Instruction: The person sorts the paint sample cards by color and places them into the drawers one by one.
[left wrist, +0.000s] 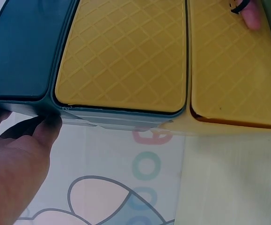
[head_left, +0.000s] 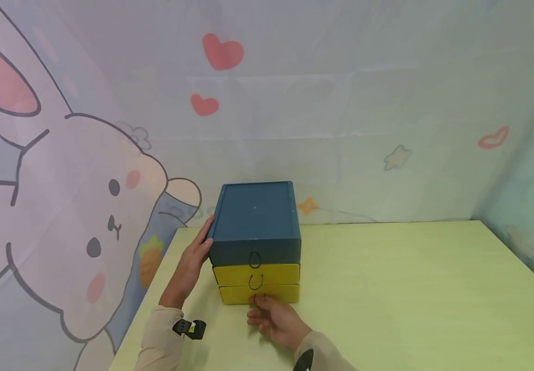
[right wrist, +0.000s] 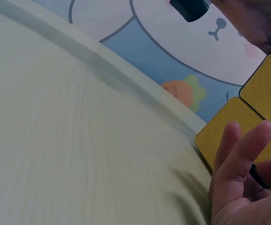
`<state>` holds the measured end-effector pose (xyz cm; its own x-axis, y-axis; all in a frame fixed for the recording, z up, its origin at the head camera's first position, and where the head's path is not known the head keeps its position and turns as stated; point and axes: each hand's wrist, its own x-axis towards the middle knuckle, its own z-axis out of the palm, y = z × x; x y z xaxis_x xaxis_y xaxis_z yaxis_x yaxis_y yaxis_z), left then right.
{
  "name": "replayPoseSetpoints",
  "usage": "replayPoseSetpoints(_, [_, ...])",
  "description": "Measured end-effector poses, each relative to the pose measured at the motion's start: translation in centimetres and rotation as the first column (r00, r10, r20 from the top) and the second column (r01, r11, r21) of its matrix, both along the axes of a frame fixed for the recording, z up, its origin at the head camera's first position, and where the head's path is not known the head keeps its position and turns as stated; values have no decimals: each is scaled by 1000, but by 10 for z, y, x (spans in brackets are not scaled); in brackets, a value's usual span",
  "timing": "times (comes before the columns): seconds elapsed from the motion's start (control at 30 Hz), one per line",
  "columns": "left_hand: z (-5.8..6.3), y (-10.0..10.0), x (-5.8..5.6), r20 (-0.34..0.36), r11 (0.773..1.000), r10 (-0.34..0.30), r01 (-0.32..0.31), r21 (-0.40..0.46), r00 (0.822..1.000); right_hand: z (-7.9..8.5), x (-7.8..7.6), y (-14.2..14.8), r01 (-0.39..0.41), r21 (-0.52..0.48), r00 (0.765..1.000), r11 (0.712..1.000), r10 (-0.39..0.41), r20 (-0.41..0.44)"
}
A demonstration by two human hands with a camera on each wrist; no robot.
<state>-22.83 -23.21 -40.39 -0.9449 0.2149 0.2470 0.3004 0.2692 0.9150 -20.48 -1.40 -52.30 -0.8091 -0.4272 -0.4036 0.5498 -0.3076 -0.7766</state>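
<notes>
A small drawer cabinet stands on the table, with a dark blue top and a dark blue upper drawer. Below it come a yellow middle drawer and a yellow bottom drawer, each front carrying a dark loop pull. My left hand rests along the cabinet's left side near the top, fingers extended; the left wrist view shows fingertips against the blue side. At the bottom drawer, my right hand holds the black pull loop between thumb and finger, other fingers loosely spread. All drawers look closed.
The pale yellow-green table extends to the right of the cabinet. Behind it hangs a cloth backdrop printed with a rabbit and hearts. A black wrist device sits on the left sleeve.
</notes>
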Motion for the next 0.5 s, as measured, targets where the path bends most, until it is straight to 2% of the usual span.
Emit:
replayPoseSetpoints(0.37, [2,-3,-3,-5,1000,-6,6,-13,1000,6,-4,1,-40,27,997,999,42,-61])
replayPoseSetpoints(0.43, [3,-4,-4,-4,1000,-12,12,-20,1000,6,-3,4,-78,46,994,996,82,-75])
replayPoseSetpoints(0.5, [2,-6,-3,-3,999,-15,15,-30,1000,8,2,10,-156,101,982,983,165,-90])
